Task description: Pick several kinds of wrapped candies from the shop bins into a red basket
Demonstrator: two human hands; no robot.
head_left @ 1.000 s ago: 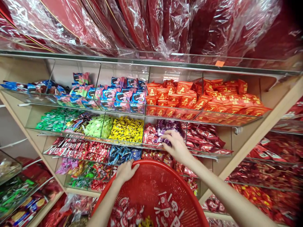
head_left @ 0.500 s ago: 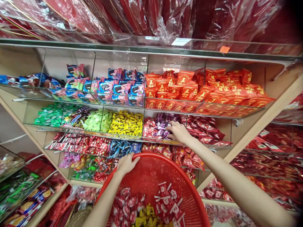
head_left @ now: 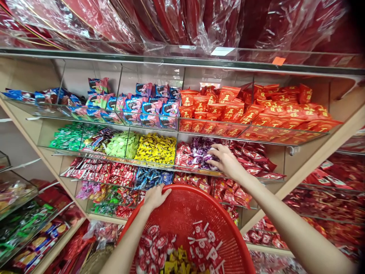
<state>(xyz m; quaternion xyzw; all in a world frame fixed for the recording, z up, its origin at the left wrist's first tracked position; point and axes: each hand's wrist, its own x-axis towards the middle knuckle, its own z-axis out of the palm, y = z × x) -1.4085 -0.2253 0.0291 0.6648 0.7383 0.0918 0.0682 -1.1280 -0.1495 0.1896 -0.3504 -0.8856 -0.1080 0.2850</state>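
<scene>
My left hand (head_left: pixel 155 196) is closed over the far rim of a red plastic basket (head_left: pixel 196 205). Inside it lie round red-and-white wrapped candies (head_left: pixel 154 247), yellow wrapped candies (head_left: pixel 178 260) and red packets with white sticks (head_left: pixel 207 243), which look like lollipops. Beyond the basket, my right hand (head_left: pixel 226 161) reaches into a shelf bin at the purple-and-white wrapped candies (head_left: pixel 201 155). Its fingers are bent but apart, the tips at the candies, and nothing shows in its grasp. Red-and-white candies (head_left: pixel 183 154) share that bin on the left.
Clear dividers and lips front the shelves (head_left: pixel 151 164). Yellow candies (head_left: pixel 156 148) lie left of the purple ones, red packets (head_left: pixel 253 158) right. Orange-red snack packets (head_left: pixel 228 108) fill the shelf above my right hand. A glass shelf edge (head_left: pixel 159 61) crosses overhead.
The view has shifted slightly, so the shelves sit further right. My right hand stays at the purple candies with its fingers a little more spread. My left hand keeps its grip on the basket rim.
</scene>
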